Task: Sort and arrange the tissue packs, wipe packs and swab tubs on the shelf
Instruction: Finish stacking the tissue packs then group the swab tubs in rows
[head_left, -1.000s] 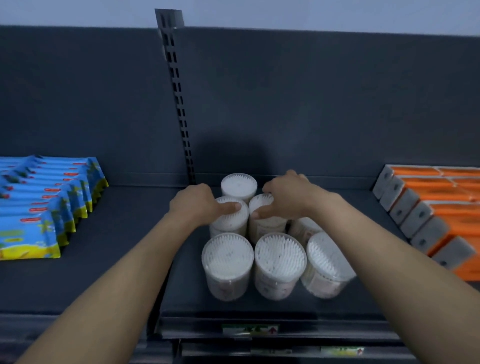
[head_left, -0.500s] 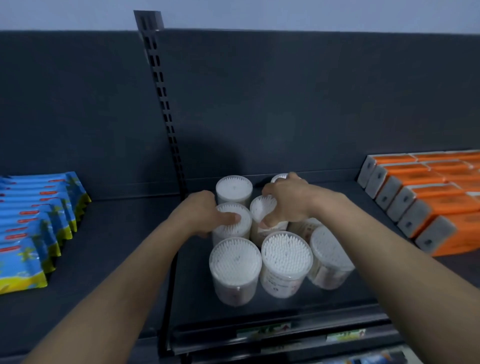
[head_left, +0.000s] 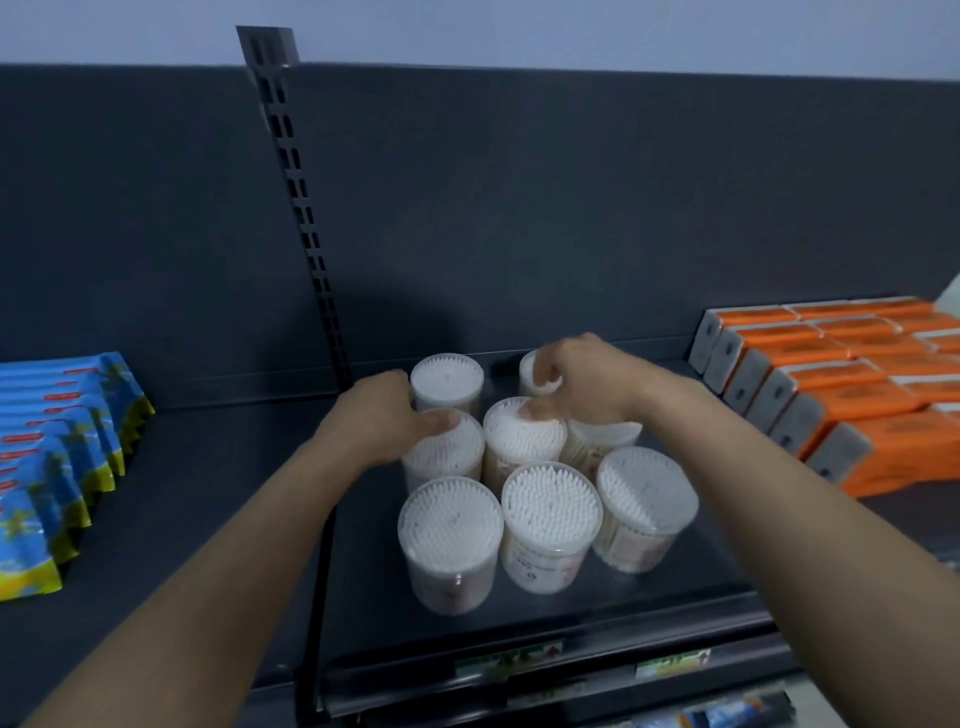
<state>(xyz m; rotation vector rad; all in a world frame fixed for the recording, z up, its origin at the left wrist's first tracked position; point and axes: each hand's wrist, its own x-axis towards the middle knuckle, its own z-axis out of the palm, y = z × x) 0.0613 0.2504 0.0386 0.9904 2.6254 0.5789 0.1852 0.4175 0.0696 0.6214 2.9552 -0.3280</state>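
Reaches deeper with the right hand (head_left: 587, 384) than a second ago, uncovering a back-right swab tub (head_left: 529, 374) that was hidden then. Curls the right fingers (head_left: 553, 361) over that tub's near rim, with the thumb resting on the middle tub (head_left: 522, 441) just in front. Keeps the left hand (head_left: 382, 418) wrapped round the middle-left tub (head_left: 447, 457), thumb on its lid, other fingers out of sight behind it. Finds the tubs seemingly upright, axes vertical, packed close in rows on the shelf (head_left: 208, 493), between blue wipe packs (head_left: 57, 441) far left and orange tissue packs (head_left: 841, 395) far right. Puts the back-right tub directly under the right fingers, far nearer that hand than the left; probably calls for a nudge inward to square the back row. Cannot make out much of the tub beneath the right wrist, nor how firm either grip is.
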